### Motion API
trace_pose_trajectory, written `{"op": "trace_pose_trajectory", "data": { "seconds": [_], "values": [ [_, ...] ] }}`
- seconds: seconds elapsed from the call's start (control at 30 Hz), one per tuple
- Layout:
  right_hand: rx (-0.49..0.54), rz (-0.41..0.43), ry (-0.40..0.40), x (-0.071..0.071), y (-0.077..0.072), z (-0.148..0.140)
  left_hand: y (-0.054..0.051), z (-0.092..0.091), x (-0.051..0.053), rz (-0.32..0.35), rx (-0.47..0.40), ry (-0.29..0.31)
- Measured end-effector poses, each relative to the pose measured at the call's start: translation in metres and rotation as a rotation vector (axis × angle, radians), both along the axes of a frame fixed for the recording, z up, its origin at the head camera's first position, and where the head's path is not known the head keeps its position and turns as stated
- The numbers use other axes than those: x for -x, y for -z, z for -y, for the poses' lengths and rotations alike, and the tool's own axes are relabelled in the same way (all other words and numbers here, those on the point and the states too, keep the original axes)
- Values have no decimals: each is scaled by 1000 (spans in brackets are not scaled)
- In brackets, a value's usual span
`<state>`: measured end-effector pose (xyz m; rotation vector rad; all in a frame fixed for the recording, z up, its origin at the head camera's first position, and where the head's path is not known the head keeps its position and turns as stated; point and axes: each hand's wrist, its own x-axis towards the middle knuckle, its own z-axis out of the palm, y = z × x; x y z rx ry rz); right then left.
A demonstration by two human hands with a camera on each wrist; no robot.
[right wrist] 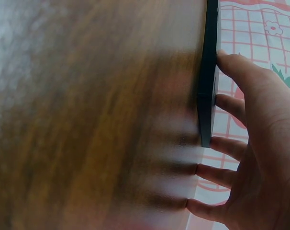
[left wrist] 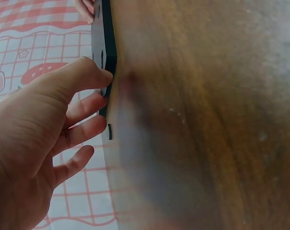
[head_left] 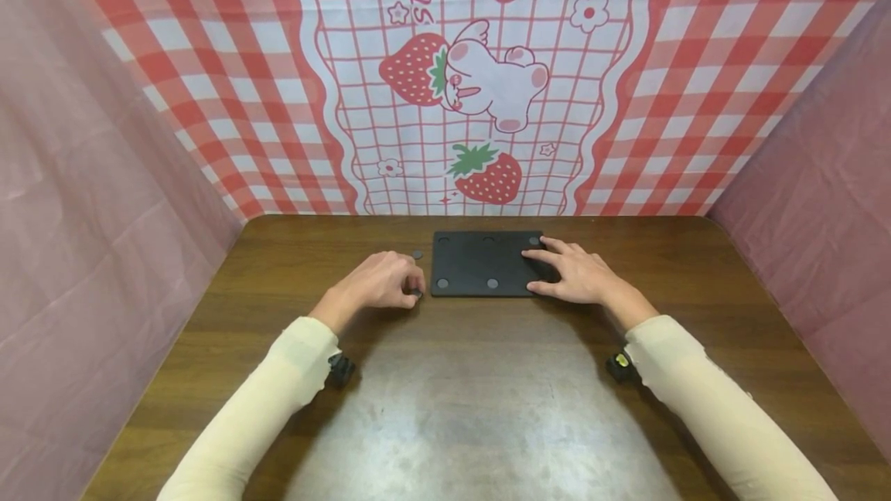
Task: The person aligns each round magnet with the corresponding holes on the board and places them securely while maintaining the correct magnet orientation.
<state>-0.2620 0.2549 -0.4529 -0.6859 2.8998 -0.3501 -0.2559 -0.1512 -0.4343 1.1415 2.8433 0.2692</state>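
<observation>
A flat black rectangular board lies near the back of the wooden table. Grey discs sit at its near left corner, near middle and far right corner; two dark round outlines show along its far edge. Just left of the board, my left hand pinches a small grey disc between thumb and index finger, mostly covered by the fingers. Another loose grey disc lies beyond that hand. With fingers spread, my right hand rests its thumb and some fingertips on the board's right end.
The brown wooden table extends toward me. A red-and-white strawberry cloth hangs behind its back edge, and pink curtains hang at both sides. Dark wrist cameras sit under both forearms.
</observation>
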Motion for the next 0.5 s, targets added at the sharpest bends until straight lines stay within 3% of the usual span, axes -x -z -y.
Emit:
{"op": "trace_pose_trajectory", "data": {
  "seconds": [0.5],
  "values": [
    [-7,-2,5,2,0,1,-4,-4,5,-44,-15,-48]
  ]
}}
